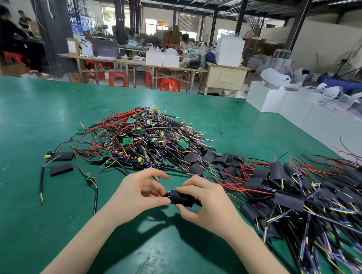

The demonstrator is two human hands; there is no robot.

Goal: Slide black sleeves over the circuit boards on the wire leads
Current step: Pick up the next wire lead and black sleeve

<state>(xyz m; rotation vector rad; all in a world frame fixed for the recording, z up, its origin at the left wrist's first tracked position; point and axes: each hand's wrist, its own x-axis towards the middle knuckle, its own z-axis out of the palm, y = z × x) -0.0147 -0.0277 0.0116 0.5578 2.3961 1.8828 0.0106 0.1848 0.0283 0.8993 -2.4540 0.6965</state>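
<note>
Both forearms reach up from the bottom edge over the green table (34,191), meeting just above its near middle. Between the hands sits a black sleeve (182,198), lifted off the table. The right hand (205,204) pinches it, thumb under and curled fingers over the top. The left hand (138,193) closes thumb and fingertips on the sleeve's left end, where a bit of red wire (164,194) shows; the board inside is hidden. To the right of the sleeve lies a heap of finished leads (299,197), their boards covered in black sleeves, with red, yellow and blue wires trailing out. Beyond the sleeve lies a bigger tangle of bare leads (141,138) with green circuit boards showing. Left of the sleeve, two loose sleeves (61,169) lie flat beside a few stray leads. Farther than the sleeve and to its right, white boxes (265,98) stand along the table edge. Far behind are benches, red stools (170,84) and seated people.
</note>
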